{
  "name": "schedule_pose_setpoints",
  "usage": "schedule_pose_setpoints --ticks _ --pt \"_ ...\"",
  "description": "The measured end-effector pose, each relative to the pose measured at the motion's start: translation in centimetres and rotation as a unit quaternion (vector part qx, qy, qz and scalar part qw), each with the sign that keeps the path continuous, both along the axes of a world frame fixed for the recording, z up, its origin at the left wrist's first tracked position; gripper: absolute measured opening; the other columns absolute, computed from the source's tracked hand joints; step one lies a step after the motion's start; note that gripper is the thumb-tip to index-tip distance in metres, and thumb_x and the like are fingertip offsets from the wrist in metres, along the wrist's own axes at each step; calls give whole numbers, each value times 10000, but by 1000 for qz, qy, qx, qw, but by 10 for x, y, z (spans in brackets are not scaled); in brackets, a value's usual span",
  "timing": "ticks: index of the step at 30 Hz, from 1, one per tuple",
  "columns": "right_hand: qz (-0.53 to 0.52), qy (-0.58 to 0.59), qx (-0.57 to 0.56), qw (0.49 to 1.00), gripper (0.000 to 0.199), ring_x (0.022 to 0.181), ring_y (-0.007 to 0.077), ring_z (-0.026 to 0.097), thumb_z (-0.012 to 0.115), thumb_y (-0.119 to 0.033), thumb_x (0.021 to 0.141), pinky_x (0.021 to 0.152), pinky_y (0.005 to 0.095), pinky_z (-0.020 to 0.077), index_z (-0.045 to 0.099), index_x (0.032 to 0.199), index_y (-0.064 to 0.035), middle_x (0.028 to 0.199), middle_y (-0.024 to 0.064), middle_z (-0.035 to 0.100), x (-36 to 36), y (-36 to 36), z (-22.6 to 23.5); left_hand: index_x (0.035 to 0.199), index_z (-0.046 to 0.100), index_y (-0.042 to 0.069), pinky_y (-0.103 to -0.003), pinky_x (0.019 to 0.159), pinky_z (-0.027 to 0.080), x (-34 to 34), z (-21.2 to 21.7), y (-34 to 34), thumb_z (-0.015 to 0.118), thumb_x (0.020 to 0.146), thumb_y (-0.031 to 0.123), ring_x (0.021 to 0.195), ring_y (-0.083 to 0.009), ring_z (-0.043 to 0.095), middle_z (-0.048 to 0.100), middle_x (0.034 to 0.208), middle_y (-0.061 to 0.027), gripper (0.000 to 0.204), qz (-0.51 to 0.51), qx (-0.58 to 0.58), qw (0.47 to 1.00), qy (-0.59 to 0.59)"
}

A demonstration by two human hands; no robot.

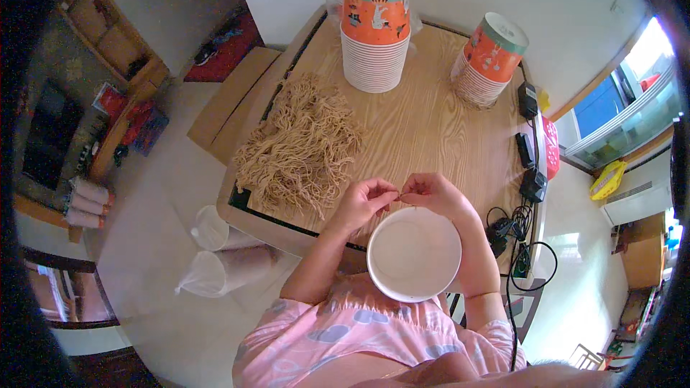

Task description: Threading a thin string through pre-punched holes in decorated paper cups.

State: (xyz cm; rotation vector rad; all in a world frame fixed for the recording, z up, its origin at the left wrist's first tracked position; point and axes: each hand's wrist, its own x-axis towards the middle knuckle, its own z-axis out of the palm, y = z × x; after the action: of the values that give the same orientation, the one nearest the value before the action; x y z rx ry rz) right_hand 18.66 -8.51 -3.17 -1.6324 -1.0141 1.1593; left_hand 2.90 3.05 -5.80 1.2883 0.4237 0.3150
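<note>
**Threading a cord at the rim of a paper bowl**

Pinching a thin tan cord between them, the left hand and the right hand met just above the far rim of a white paper bowl, which sat in the person's lap against the near edge of the wooden table. Both hands were narrowed to a fingertip pinch on the cord; whether it passed through the rim could not be told. The step in hand looked like fixing a cord to the bowl, and the next move would call for fine, steady fingertip work at the thin paper edge.

A loose, fibrous heap of tan cords lay on the table to the left, tangled and soft. Beyond it stood two stacks of nested paper bowls, orange-printed, ribbed where rims overlapped, one upright and one leaning. Black chargers and cables lined the right edge.
</note>
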Motion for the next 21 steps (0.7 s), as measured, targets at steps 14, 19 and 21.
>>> schedule_pose_setpoints --ticks 14,19,21 --pt "0 -15 2 1000 200 606 65 497 721 -182 749 524 235 418 592 786 -33 661 -9 576 -1 2 1 848 605 65 -211 522 439 0 -3 0 616 841 129 576 -58 534 597 699 22 66 15 3 1000 8" --pt "14 -21 -7 1000 162 622 71 515 688 -165 769 557 236 435 611 815 -30 686 2 598 1 1 0 841 598 64 -213 523 443 1 -3 0 622 837 129 577 -59 534 603 719 18 69 15 3 1000 4" --pt "16 -17 -4 1000 157 621 74 520 680 -162 776 556 239 436 618 829 -28 692 7 604 1 1 2 855 607 61 -213 527 445 1 -5 0 625 834 127 583 -58 538 607 725 16 71 15 3 1000 0"
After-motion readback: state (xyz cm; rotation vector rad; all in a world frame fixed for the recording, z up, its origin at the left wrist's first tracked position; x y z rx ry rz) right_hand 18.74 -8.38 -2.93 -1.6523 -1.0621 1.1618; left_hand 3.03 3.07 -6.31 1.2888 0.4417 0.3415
